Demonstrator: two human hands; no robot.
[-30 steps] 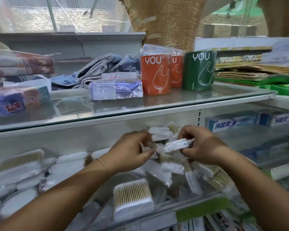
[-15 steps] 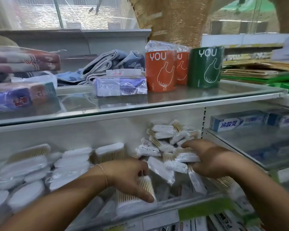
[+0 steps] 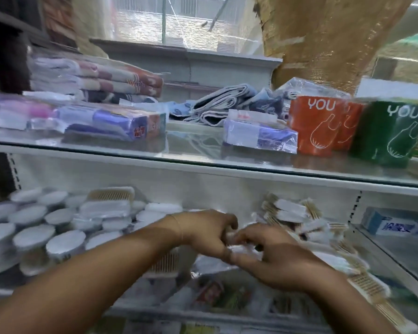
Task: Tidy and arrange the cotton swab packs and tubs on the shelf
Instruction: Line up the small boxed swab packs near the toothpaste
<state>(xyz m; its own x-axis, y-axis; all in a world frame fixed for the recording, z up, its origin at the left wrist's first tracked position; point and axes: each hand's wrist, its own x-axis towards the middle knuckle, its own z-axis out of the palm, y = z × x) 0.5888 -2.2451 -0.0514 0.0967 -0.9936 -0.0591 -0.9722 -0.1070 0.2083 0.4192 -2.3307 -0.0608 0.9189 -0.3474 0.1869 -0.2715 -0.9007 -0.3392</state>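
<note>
hands: left hand [image 3: 206,233] and right hand [image 3: 273,257] meet mid-frame, fingers curled, pinching one small white swab pack [image 3: 243,250] | change: left has come off the front boxed pack, right out of the loose pile [image 3: 291,214] | tubs [image 3: 65,242] lower left untouched | meaning: one pack being straightened, pile mostly unsorted

Shelf [image 3: 191,144] above hands [image 3: 203,233]: glossy glass. Swab packs [image 3: 290,210] right of hands: shiny clear plastic, wooden sticks. Towels [image 3: 101,78] above: cloth.
</note>
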